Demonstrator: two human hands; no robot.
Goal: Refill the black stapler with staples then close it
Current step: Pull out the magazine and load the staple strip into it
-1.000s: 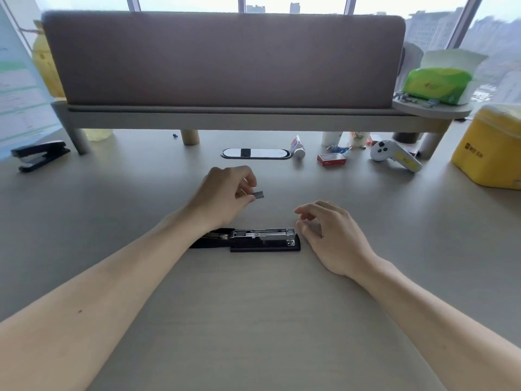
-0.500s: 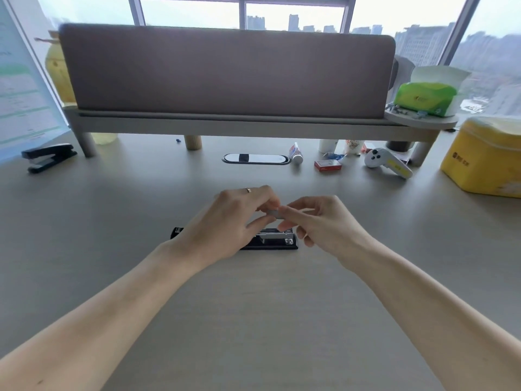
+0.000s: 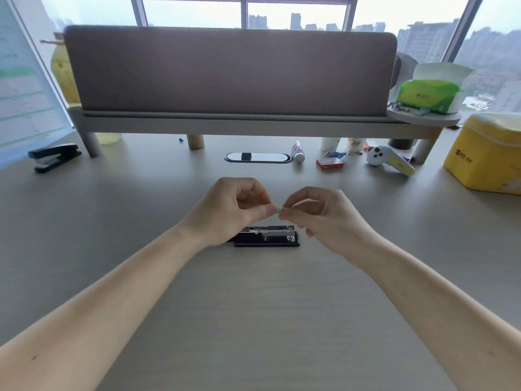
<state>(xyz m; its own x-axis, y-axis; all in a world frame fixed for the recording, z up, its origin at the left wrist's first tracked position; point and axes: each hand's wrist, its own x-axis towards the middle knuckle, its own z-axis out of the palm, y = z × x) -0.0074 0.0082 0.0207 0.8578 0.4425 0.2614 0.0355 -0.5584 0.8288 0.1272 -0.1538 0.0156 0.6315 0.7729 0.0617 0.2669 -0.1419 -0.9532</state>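
Since half a second back: both hands lifting slightly, fingertips parting a touch, exposing staple strip (image 3: 279, 211) between them. Left hand (image 3: 234, 210) grip pinching one end, right hand (image 3: 324, 218) grip pinching the other, both closed on the strip. Black stapler (image 3: 267, 239) lying open on worktop (image 3: 267, 320) directly below, magazine long axis running left-right, parallel to strip. Likely next: lowering straight down into channel; right hand sitting nearer the front end.

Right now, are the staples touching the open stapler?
Apart. The head view shows both hands, left and right, pinching the staples above the stapler, with bare desk visible between them.
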